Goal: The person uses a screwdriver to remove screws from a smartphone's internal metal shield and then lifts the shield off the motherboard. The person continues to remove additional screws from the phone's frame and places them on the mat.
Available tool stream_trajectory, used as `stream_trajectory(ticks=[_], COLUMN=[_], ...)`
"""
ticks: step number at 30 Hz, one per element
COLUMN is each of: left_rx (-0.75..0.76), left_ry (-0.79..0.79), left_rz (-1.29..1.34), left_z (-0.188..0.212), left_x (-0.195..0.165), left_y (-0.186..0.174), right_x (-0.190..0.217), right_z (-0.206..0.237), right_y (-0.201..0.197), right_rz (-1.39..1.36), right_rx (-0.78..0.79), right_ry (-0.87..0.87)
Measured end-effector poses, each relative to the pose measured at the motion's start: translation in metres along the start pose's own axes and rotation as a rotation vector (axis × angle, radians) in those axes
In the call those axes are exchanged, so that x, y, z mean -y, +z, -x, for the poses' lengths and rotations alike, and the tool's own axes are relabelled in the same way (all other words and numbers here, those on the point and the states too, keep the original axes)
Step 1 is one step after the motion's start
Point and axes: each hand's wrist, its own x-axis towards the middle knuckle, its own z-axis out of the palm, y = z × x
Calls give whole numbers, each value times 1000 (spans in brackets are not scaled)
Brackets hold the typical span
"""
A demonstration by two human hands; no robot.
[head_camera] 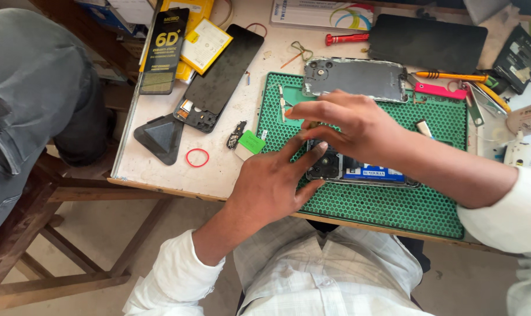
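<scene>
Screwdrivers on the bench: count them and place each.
2: a red screwdriver at the top centre, an orange screwdriver right of the back cover. Others may hide among the right-edge tools.

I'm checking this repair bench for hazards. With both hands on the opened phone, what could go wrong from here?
The opened phone lies near the green mat's front edge; a push from the left hand or right hand might slide it off. The loose back cover sits just behind the right hand and might get knocked.

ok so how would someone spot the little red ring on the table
Start at the green honeycomb mat, then look left onto the pale tabletop. The red ring lies flat near the front edge, beside the black triangular pick; it is the only thin, closed red loop there.
</scene>
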Motion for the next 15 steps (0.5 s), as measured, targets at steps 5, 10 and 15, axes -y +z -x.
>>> stream_trajectory(ticks=[5,10,15], left_rx=[4,-10,53], left_ry=[-6,14,-38], left_rz=[16,10,-4], left_z=[0,1,0], left_x=[0,0,0], left_y=[0,-3,-1], right_x=[0,3,5], right_z=[-9,-7,-8], right_y=[2,-8,2], right_rz=[97,-115,148], right_rx=[46,25,-46], right_ry=[-27,34,4])
